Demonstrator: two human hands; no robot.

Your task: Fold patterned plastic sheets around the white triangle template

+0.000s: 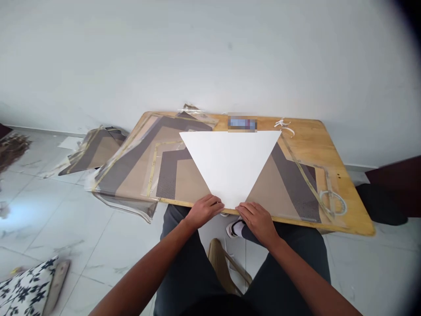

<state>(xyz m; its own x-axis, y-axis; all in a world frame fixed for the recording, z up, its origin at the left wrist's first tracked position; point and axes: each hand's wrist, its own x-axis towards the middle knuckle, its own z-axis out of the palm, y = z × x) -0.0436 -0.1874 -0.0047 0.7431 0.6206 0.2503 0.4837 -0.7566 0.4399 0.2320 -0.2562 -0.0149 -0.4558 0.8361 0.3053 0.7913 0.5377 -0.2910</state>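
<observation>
A white sheet of paper (pixel 230 160) folded into a downward-pointing triangle lies on a low wooden table (pixel 332 153). Its tip reaches the table's near edge. My left hand (pixel 204 210) rests on the left side of that tip, fingers curled and pressing the paper. My right hand (pixel 258 219) sits on the right side of the tip, fingers bent and pressing down on the paper edge. The hands nearly meet at the point.
Brown and grey patterned mats in clear plastic (pixel 144 166) cover the table's left half and hang over its edge. More such mats (pixel 94 151) lie on the tiled floor at left. A floral cushion (pixel 26 289) lies at bottom left. White wall behind.
</observation>
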